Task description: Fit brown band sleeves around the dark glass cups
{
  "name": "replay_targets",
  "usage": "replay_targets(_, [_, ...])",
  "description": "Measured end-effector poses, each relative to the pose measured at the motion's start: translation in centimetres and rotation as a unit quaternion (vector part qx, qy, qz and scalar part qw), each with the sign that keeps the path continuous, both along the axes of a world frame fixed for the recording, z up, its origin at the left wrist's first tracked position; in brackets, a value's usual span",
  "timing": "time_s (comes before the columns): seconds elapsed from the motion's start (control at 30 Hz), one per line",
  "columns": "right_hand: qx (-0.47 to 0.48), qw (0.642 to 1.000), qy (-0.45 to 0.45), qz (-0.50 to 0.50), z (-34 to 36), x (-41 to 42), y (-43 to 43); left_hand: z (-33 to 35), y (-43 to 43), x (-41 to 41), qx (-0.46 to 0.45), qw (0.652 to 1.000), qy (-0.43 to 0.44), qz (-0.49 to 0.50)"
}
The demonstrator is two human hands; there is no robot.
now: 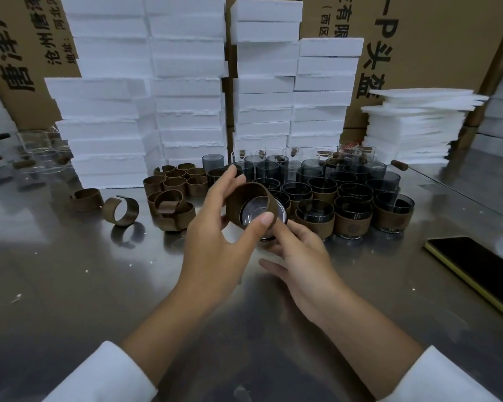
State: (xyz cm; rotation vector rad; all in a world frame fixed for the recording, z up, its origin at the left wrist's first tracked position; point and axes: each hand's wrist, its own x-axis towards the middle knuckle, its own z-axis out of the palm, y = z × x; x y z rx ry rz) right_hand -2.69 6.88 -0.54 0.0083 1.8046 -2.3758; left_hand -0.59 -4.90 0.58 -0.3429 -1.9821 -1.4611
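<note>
Stacked white foam blocks (186,82) lined the table's (70,285) far edge. Above its middle, both hands held one dark glass cup (263,214) (tilted, base toward the camera): left hand (215,227) fingers gripping its brown band sleeve (246,198), right hand (299,250) fingers cradling beneath.

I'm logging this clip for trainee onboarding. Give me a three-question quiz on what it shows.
1. True or false: the cup in the hands already has a brown sleeve around it.
2. Where do the loose sleeves lie relative to the sleeved cups? A) to their left B) to their right C) stacked on top of them
3. Fill in: the flat dark object at the table's right edge is a ____.

Key: 1 true; the left hand and right hand hold it tilted, base toward the camera. 2 A. 3 phone.
</note>
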Motion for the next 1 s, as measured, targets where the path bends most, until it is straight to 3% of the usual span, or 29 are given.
replay_targets(0.23, [-0.174, 0.981, -0.006, 0.086, 0.6, 0.5, -0.1, 0.0, 0.9, 0.3, 0.076, 0.997, 0.01, -0.026])
replay_targets(0.37, [-0.261, 0.962, -0.033, 0.073, 0.6, 0.6, -0.5, 0.0, 1.7, 0.5, 0.099, 0.993, 0.016, -0.057])
replay_targets(0.8, [-0.245, 0.958, 0.015, 0.145, 0.6, 0.7, -0.3, -0.4, 1.9, 0.6, 0.074, 0.994, -0.019, -0.076])
replay_targets(1.0, [-0.223, 0.965, 0.013, 0.14, 0.5, 0.2, 0.1, -0.5, 1.4, 0.3, 0.116, 0.984, -0.058, -0.125])
